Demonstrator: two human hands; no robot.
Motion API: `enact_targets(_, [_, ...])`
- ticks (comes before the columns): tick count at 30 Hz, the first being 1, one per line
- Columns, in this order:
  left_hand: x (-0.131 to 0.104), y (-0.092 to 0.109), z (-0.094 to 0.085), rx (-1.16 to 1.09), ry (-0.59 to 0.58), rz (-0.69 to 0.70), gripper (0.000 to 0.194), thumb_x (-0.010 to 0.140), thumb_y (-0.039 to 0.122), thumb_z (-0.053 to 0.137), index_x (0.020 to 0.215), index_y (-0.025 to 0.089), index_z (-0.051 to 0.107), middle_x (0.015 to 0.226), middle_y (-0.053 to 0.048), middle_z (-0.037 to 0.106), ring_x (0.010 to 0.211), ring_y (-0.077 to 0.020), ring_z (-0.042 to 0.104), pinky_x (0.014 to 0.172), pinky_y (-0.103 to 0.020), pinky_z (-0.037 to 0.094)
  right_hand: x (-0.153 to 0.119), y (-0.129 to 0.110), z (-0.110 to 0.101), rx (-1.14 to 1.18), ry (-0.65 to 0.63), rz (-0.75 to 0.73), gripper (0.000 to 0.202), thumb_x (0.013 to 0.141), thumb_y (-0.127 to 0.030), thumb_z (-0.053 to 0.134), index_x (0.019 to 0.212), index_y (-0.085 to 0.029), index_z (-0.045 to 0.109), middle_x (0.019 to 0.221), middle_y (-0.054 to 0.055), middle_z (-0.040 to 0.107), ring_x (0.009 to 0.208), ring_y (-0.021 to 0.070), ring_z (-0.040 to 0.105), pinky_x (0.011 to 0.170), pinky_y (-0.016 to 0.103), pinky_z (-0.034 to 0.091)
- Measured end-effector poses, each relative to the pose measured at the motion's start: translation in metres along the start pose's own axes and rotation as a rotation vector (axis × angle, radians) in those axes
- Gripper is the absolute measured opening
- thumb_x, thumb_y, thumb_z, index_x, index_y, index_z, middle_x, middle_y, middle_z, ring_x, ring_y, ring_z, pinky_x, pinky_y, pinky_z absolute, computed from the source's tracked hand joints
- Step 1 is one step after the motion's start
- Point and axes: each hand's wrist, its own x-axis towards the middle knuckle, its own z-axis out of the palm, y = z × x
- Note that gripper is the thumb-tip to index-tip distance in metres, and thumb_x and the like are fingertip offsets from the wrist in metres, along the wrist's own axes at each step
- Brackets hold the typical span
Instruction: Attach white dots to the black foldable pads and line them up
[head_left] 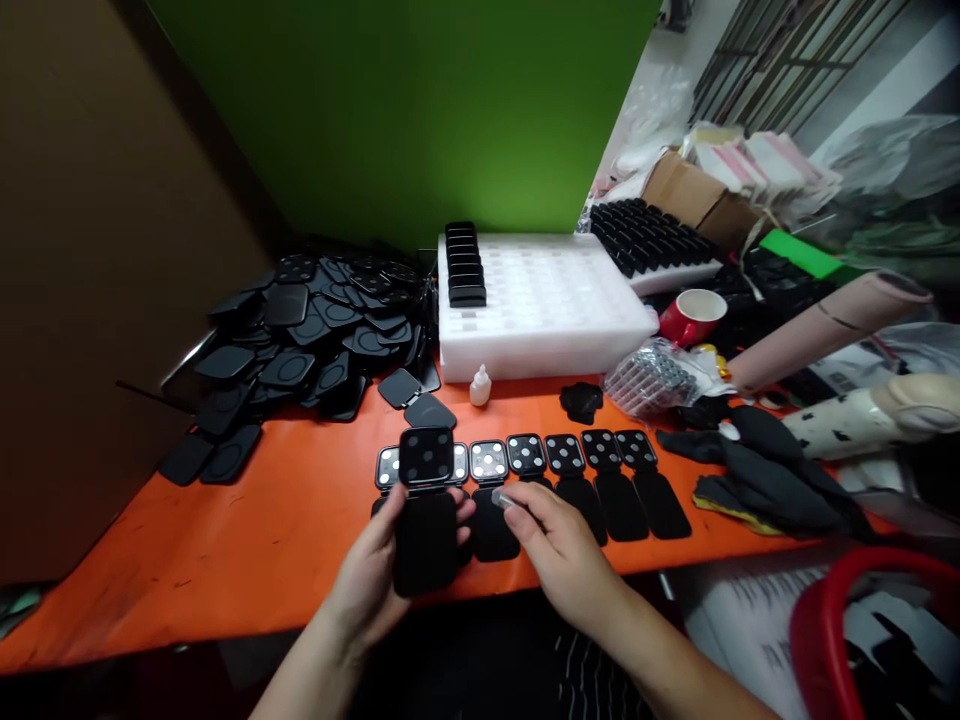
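My left hand grips an unfolded black hinged pad, held up above the orange table. Its upper square shows several faint round spots. Between the thumb and fingertips of my right hand is a small, pale, shiny piece, too small to name. Behind both hands runs a row of similar hinged pads lying open; their upper squares carry several silvery discs and their lower flaps are plain black. The held pad and my hands hide part of this row. A small white dropper bottle stands beyond it.
A heap of black hinged pads covers the left of the orange table. White foam block at the back bears upright black pieces. On the right are a red mug, bagged metal parts, dark gloves and a red tub.
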Motion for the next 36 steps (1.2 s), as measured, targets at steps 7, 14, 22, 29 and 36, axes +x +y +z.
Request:
enact_targets(7, [0.004,-0.037,0.011,0.769,-0.061,0.265,0.062,0.08,0.022,0.048,0.137,0.025,0.024,0.141,-0.003,0.032,0.128,-0.0235,0.029,0.106,-0.04,0.026,0.007,-0.017,-0.001,-0.263,0.024,0.029,0.021,0.089,-0.027,0.038,0.094,-0.02,0.058,0.088,0.004,0.059,0.078,0.0146,0.056,0.07,0.025,0.041])
enact_targets(14, [0.004,-0.049,0.012,1.346,-0.133,0.516,0.057,0.087,0.015,0.03,0.138,0.032,0.013,0.143,-0.002,0.026,0.129,-0.0165,0.027,0.107,-0.039,0.024,0.004,-0.019,-0.015,-0.409,-0.083,0.027,0.02,0.089,-0.026,0.038,0.09,-0.019,0.056,0.088,0.003,0.058,0.075,0.0132,0.054,0.066,0.023,0.037])
enact_targets(22, [0.002,-0.064,0.01,1.382,-0.159,0.444,0.057,0.087,0.016,0.03,0.138,0.03,0.011,0.142,-0.004,0.027,0.128,-0.0185,0.029,0.105,-0.04,0.029,-0.005,-0.009,-0.018,-0.329,-0.088,0.054,0.026,0.083,-0.043,0.049,0.077,-0.019,0.057,0.073,-0.002,0.058,0.065,0.0106,0.051,0.058,0.021,0.032])
enact_targets(29, [0.006,-0.072,0.009,1.297,-0.081,0.459,0.053,0.089,0.025,0.032,0.138,0.029,0.013,0.145,-0.004,0.023,0.132,-0.021,0.021,0.106,-0.044,0.025,-0.011,-0.006,-0.007,-0.317,-0.061,0.026,0.024,0.088,-0.038,0.044,0.08,-0.021,0.059,0.078,-0.002,0.059,0.071,0.0102,0.054,0.06,0.02,0.034])
enact_targets(36, [0.008,-0.075,0.008,1.463,-0.056,0.517,0.058,0.09,0.029,0.03,0.139,0.031,0.0,0.143,-0.008,0.024,0.13,-0.0221,0.027,0.102,-0.047,0.03,-0.018,-0.013,-0.007,-0.588,-0.093,0.036,0.028,0.089,-0.039,0.038,0.08,-0.02,0.056,0.078,0.0,0.06,0.068,0.0139,0.054,0.058,0.025,0.031])
